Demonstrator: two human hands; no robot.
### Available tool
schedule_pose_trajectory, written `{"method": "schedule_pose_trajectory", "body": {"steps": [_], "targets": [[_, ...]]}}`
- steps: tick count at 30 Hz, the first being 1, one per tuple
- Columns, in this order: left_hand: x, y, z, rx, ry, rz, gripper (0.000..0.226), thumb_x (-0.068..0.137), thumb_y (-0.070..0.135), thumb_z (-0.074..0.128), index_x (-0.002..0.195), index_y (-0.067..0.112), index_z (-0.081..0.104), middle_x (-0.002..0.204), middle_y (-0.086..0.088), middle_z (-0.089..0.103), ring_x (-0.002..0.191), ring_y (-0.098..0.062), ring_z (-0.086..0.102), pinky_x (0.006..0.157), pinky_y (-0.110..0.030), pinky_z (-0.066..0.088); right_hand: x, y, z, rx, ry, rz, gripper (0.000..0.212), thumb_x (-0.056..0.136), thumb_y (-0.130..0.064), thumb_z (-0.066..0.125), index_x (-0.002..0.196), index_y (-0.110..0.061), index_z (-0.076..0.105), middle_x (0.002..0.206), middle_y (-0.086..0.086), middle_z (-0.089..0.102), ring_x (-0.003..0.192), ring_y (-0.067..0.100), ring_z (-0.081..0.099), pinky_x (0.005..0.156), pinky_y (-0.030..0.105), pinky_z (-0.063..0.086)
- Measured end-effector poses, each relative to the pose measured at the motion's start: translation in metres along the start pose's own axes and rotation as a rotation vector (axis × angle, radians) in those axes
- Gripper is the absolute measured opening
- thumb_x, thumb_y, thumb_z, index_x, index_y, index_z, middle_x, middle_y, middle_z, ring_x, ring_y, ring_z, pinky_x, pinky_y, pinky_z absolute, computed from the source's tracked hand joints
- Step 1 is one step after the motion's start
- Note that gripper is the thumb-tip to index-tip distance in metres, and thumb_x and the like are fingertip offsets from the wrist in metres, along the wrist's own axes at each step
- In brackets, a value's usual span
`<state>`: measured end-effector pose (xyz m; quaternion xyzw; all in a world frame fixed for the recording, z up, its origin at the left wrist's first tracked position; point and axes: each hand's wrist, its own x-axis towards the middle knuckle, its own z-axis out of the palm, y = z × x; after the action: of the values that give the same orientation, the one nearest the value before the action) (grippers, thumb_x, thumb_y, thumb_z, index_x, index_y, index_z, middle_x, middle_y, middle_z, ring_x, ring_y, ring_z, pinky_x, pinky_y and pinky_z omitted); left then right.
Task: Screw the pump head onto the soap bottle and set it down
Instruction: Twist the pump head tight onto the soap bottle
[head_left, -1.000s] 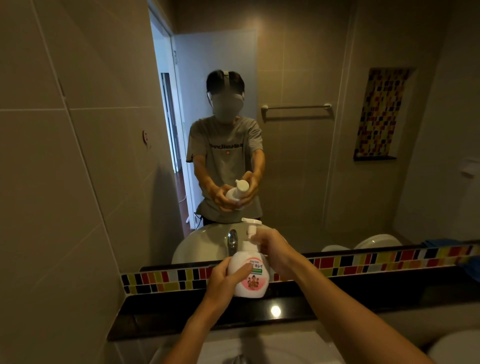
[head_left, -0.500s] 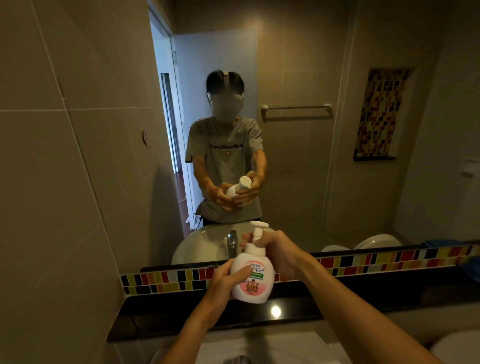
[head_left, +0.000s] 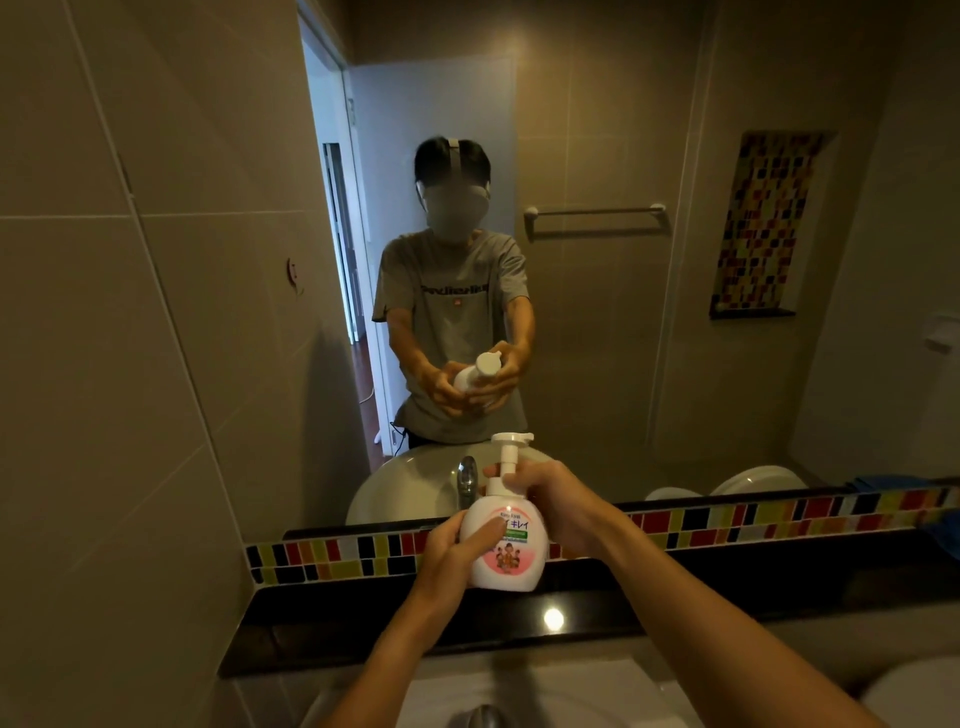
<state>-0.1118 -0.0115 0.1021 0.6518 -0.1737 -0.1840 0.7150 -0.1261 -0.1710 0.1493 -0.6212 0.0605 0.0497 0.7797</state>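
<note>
Step in hand looks like tightening. Your left hand (head_left: 452, 553) wraps soap bottle (head_left: 506, 545), thumb across label. Your right hand (head_left: 556, 506) fingers pinch collar under pump head (head_left: 511, 449). Bottle held upright above black ledge (head_left: 363, 618), not resting. Next: finish twist, lower onto ledge, release.

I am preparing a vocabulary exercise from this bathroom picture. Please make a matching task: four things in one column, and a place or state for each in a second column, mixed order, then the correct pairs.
Things:
1. left hand
2. right hand
3. soap bottle
4. black ledge

Places or states:
A. runs under the strip of coloured tiles
B. fingers around the neck, below the pump head
C. held upright in both hands
D. wrapped on the bottle's body, thumb across the label

Pairs: 1-D, 2-B, 3-C, 4-A
</note>
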Motion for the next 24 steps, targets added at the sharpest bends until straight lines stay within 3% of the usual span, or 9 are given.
{"method": "schedule_pose_trajectory", "body": {"steps": [3, 7, 11, 16, 19, 21, 24], "targets": [[0.002, -0.003, 0.001, 0.057, 0.073, 0.032, 0.034, 0.082, 0.028, 0.069, 0.114, 0.014, 0.065, 0.106, -0.012, 0.074, 0.091, -0.025, 0.074, 0.07, -0.029, 0.062, 0.003, 0.002, 0.0, -0.059, 0.012, -0.043, 0.026, 0.082, -0.014, 0.062, 0.107, -0.008, 0.064, 0.099, 0.019, 0.064, 0.089, 0.033, 0.061, 0.081, 0.045, 0.051], [0.004, -0.008, 0.007, 0.088, 0.158, 0.056, 0.024, 0.081, 0.029, 0.072, 0.104, 0.025, 0.064, 0.106, -0.008, 0.072, 0.09, -0.022, 0.073, 0.067, -0.029, 0.062, 0.003, 0.004, 0.003, -0.147, 0.146, -0.065, 0.023, 0.091, -0.017, 0.062, 0.11, -0.006, 0.068, 0.099, 0.016, 0.07, 0.091, 0.029, 0.067, 0.085, 0.043, 0.055], [0.001, -0.008, 0.01, 0.159, 0.2, 0.089, 0.035, 0.081, 0.029, 0.073, 0.113, 0.022, 0.06, 0.109, -0.006, 0.068, 0.092, -0.019, 0.071, 0.059, -0.018, 0.058, 0.003, 0.004, 0.004, -0.224, 0.212, -0.083, 0.024, 0.09, -0.014, 0.065, 0.111, -0.005, 0.071, 0.099, 0.012, 0.072, 0.091, 0.024, 0.068, 0.087, 0.042, 0.055], [0.001, -0.013, 0.013, 0.212, 0.236, 0.103, 0.044, 0.08, 0.031, 0.073, 0.12, 0.02, 0.058, 0.111, -0.004, 0.065, 0.092, -0.017, 0.069, 0.056, -0.015, 0.055, 0.0, 0.004, 0.008, -0.269, 0.254, -0.106, 0.021, 0.09, -0.012, 0.065, 0.108, -0.003, 0.073, 0.091, 0.006, 0.071, 0.079, 0.014, 0.066, 0.065, 0.025, 0.052], [0.0, -0.011, 0.011, 0.122, 0.206, 0.084, 0.027, 0.082, 0.028, 0.071, 0.107, 0.027, 0.061, 0.105, -0.004, 0.068, 0.09, -0.018, 0.07, 0.061, -0.02, 0.057, -0.001, 0.004, 0.01, -0.315, 0.24, -0.112, 0.027, 0.09, -0.021, 0.066, 0.111, -0.003, 0.071, 0.09, 0.006, 0.072, 0.077, 0.014, 0.068, 0.062, 0.022, 0.054], [-0.002, -0.008, 0.007, 0.018, 0.144, 0.063, 0.025, 0.08, 0.028, 0.07, 0.104, 0.025, 0.064, 0.101, -0.007, 0.072, 0.088, -0.022, 0.073, 0.062, -0.023, 0.059, -0.001, 0.002, 0.01, -0.231, 0.191, -0.08, 0.037, 0.087, -0.027, 0.066, 0.118, -0.005, 0.068, 0.1, 0.011, 0.071, 0.086, 0.023, 0.07, 0.073, 0.032, 0.056], [-0.004, -0.007, 0.003, -0.069, 0.082, 0.043, 0.041, 0.07, 0.036, 0.067, 0.106, 0.018, 0.067, 0.1, -0.011, 0.076, 0.087, -0.024, 0.075, 0.065, -0.027, 0.06, 0.001, -0.006, 0.005, 0.191, 0.179, -0.066, 0.048, 0.088, -0.026, 0.051, 0.127, -0.002, 0.063, 0.114, 0.019, 0.067, 0.093, 0.031, 0.065, 0.083, 0.042, 0.051]]}}
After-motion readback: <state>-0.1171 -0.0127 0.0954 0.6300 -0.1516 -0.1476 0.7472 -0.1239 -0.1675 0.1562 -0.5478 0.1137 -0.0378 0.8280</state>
